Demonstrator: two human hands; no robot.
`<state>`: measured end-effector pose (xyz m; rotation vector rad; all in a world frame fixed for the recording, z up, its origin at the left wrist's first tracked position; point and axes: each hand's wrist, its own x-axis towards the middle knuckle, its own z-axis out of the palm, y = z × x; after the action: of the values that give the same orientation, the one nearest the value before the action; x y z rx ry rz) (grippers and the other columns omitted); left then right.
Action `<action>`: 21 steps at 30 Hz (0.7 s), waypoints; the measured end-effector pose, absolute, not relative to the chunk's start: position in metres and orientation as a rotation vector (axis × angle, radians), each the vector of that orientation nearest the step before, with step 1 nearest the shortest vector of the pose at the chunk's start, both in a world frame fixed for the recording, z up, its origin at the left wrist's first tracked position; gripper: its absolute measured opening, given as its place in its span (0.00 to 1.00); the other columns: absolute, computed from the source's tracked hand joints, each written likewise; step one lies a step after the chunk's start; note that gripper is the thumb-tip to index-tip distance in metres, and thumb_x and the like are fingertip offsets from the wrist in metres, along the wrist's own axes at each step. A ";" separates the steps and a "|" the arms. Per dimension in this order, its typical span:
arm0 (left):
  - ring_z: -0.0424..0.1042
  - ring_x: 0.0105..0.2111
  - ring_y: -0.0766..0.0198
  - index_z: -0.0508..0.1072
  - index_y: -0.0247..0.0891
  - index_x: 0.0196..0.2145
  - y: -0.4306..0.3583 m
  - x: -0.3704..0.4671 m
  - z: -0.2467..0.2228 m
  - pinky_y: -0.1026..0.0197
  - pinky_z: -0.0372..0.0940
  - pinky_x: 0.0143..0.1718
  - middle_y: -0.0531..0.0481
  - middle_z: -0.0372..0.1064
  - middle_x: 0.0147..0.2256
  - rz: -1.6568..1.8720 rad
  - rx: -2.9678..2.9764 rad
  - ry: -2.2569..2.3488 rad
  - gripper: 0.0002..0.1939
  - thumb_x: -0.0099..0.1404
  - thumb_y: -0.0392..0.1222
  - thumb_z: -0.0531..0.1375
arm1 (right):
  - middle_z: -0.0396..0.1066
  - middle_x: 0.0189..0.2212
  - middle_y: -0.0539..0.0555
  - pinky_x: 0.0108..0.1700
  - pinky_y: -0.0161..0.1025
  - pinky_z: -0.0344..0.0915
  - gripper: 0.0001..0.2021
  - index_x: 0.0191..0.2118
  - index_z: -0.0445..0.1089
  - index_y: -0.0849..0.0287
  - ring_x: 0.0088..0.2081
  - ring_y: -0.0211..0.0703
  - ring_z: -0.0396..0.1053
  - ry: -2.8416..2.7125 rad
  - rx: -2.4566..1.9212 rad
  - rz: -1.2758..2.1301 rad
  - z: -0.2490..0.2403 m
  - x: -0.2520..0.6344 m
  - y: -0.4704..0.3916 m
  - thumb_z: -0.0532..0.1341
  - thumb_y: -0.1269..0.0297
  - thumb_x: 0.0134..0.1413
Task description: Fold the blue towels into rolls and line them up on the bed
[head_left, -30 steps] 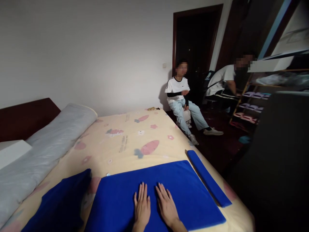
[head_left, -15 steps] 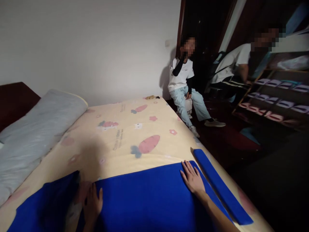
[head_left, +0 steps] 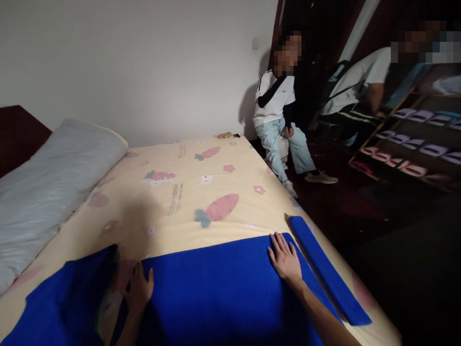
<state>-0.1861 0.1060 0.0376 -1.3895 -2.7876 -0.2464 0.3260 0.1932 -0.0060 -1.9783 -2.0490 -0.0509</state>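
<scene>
A large blue fabric panel (head_left: 216, 283) lies flat on the bed (head_left: 180, 206). My right hand (head_left: 285, 257) rests flat on its far right corner with the fingers spread. At the panel's left edge sits my left hand (head_left: 139, 286), partly in shadow, fingers stretched and slightly apart, palm down. To the right of the panel is a long, narrow blue strip (head_left: 329, 271), apart from it by a thin gap. Crumpled blue fabric (head_left: 68, 298) lies left of my left hand. Its near part runs out of view.
A grey pillow (head_left: 61, 178) is along the left of the bed. A small tan item (head_left: 227, 135) lies at the far edge. One person (head_left: 275, 105) sits beyond the bed's corner; another person (head_left: 360, 89) bends by a slipper rack (head_left: 414, 134) on the right.
The view has tilted slightly downward and shifted, with the people now higher and further right. Both hands keep nearly the same places on the blue fabric.
</scene>
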 end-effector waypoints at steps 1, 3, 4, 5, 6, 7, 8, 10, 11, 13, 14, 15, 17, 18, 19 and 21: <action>0.46 0.67 0.49 0.46 0.33 0.67 0.110 -0.171 0.038 0.30 0.45 0.61 0.37 0.50 0.66 -0.266 -1.413 -2.761 0.32 0.70 0.51 0.37 | 0.49 0.67 0.61 0.66 0.54 0.40 0.28 0.67 0.51 0.62 0.68 0.51 0.44 -2.018 -1.980 -0.053 -0.003 0.316 0.193 0.41 0.55 0.66; 0.44 0.67 0.54 0.41 0.38 0.68 0.118 -0.124 0.035 0.33 0.42 0.62 0.40 0.46 0.67 -0.333 -1.519 -2.627 0.30 0.71 0.49 0.36 | 0.50 0.67 0.60 0.66 0.54 0.40 0.27 0.67 0.50 0.61 0.68 0.50 0.44 -2.030 -1.916 -0.009 0.003 0.284 0.190 0.40 0.59 0.67; 0.43 0.68 0.57 0.39 0.40 0.68 0.123 -0.094 0.032 0.37 0.42 0.63 0.42 0.44 0.68 -0.364 -1.607 -2.547 0.29 0.72 0.47 0.35 | 0.50 0.67 0.58 0.66 0.53 0.42 0.27 0.67 0.50 0.59 0.68 0.49 0.45 -2.083 -1.842 0.035 0.006 0.262 0.188 0.40 0.60 0.67; 0.43 0.68 0.59 0.40 0.41 0.68 0.128 -0.062 0.028 0.40 0.42 0.64 0.44 0.44 0.68 -0.376 -1.702 -2.487 0.28 0.72 0.45 0.35 | 0.50 0.67 0.56 0.66 0.51 0.43 0.26 0.68 0.49 0.57 0.68 0.46 0.46 -2.179 -1.727 0.098 0.008 0.238 0.184 0.40 0.61 0.67; 0.43 0.68 0.60 0.42 0.42 0.67 0.132 -0.032 0.023 0.43 0.43 0.65 0.45 0.44 0.68 -0.359 -1.867 -2.417 0.28 0.71 0.43 0.36 | 0.49 0.67 0.54 0.66 0.49 0.45 0.26 0.68 0.48 0.55 0.68 0.44 0.46 -2.273 -1.604 0.157 0.009 0.214 0.180 0.40 0.62 0.67; 0.44 0.67 0.61 0.44 0.44 0.67 0.136 -0.005 0.019 0.46 0.44 0.65 0.47 0.45 0.68 -0.337 -2.031 -2.343 0.27 0.71 0.42 0.36 | 0.48 0.68 0.53 0.65 0.48 0.46 0.26 0.68 0.48 0.55 0.68 0.43 0.45 -2.349 -1.497 0.208 0.008 0.193 0.176 0.41 0.63 0.67; 0.44 0.67 0.62 0.45 0.44 0.67 0.139 0.015 0.015 0.48 0.44 0.65 0.48 0.45 0.68 -0.318 -2.166 -2.267 0.27 0.71 0.40 0.37 | 0.48 0.67 0.53 0.65 0.48 0.47 0.26 0.68 0.48 0.55 0.68 0.44 0.45 -2.416 -1.400 0.252 0.007 0.177 0.173 0.42 0.63 0.67; 0.45 0.67 0.63 0.46 0.45 0.67 0.141 0.029 0.011 0.50 0.44 0.66 0.50 0.45 0.68 -0.279 -2.316 -2.170 0.27 0.71 0.40 0.39 | 0.49 0.67 0.55 0.65 0.49 0.46 0.26 0.68 0.48 0.56 0.68 0.45 0.45 -2.480 -1.324 0.298 0.004 0.167 0.171 0.44 0.61 0.66; 0.45 0.67 0.63 0.47 0.46 0.66 0.141 0.022 0.010 0.49 0.44 0.66 0.50 0.44 0.68 -0.262 -2.330 -2.161 0.27 0.71 0.42 0.39 | 0.49 0.67 0.56 0.65 0.50 0.46 0.26 0.68 0.49 0.56 0.68 0.46 0.46 -2.480 -1.345 0.300 0.003 0.174 0.172 0.45 0.59 0.66; 0.46 0.67 0.61 0.49 0.47 0.66 0.135 -0.015 0.012 0.47 0.45 0.65 0.50 0.45 0.68 -0.235 -2.244 -2.225 0.27 0.71 0.46 0.40 | 0.49 0.67 0.57 0.66 0.52 0.45 0.27 0.67 0.51 0.56 0.67 0.48 0.47 -2.412 -1.493 0.258 -0.001 0.211 0.179 0.46 0.54 0.66; 0.47 0.67 0.60 0.50 0.47 0.66 0.131 -0.042 0.013 0.46 0.45 0.65 0.49 0.47 0.68 -0.226 -2.157 -2.287 0.27 0.71 0.48 0.39 | 0.50 0.67 0.57 0.66 0.52 0.45 0.27 0.67 0.52 0.56 0.67 0.48 0.46 -2.345 -1.604 0.210 -0.004 0.237 0.184 0.45 0.53 0.66; 0.48 0.67 0.58 0.52 0.45 0.66 0.125 -0.071 0.015 0.44 0.46 0.65 0.47 0.48 0.67 -0.231 -2.024 -2.364 0.28 0.71 0.48 0.39 | 0.50 0.67 0.58 0.66 0.53 0.44 0.28 0.67 0.52 0.57 0.67 0.49 0.46 -2.260 -1.725 0.150 -0.006 0.265 0.188 0.44 0.51 0.66; 0.48 0.66 0.55 0.52 0.40 0.66 0.114 -0.126 0.017 0.41 0.48 0.63 0.42 0.48 0.67 -0.290 -1.725 -2.507 0.30 0.70 0.49 0.37 | 0.50 0.67 0.60 0.66 0.54 0.42 0.30 0.67 0.51 0.59 0.68 0.50 0.44 -2.099 -1.930 0.029 -0.011 0.316 0.194 0.42 0.50 0.66; 0.49 0.66 0.51 0.52 0.38 0.66 0.109 -0.149 0.018 0.37 0.49 0.62 0.39 0.49 0.67 -0.343 -1.553 -2.583 0.31 0.70 0.52 0.37 | 0.48 0.68 0.60 0.66 0.54 0.43 0.31 0.67 0.50 0.61 0.68 0.50 0.43 -2.043 -1.990 -0.011 -0.014 0.336 0.196 0.41 0.49 0.65; 0.51 0.65 0.48 0.51 0.36 0.66 0.105 -0.166 0.018 0.34 0.50 0.60 0.35 0.52 0.65 -0.412 -1.322 -2.668 0.33 0.69 0.53 0.37 | 0.47 0.68 0.60 0.65 0.53 0.44 0.32 0.68 0.49 0.61 0.69 0.49 0.41 -2.009 -2.026 -0.034 -0.017 0.351 0.196 0.41 0.48 0.65; 0.53 0.64 0.44 0.49 0.33 0.66 0.100 -0.186 0.018 0.30 0.50 0.58 0.31 0.56 0.63 -0.484 -1.096 -2.729 0.35 0.69 0.55 0.36 | 0.45 0.69 0.60 0.65 0.51 0.46 0.33 0.68 0.47 0.62 0.69 0.48 0.40 -1.983 -2.055 -0.050 -0.020 0.365 0.195 0.39 0.46 0.65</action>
<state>-0.1864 0.0999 0.0183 -1.0956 -2.7291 -0.4842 0.3654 0.1949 -0.0205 -2.0550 -1.9829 -0.0498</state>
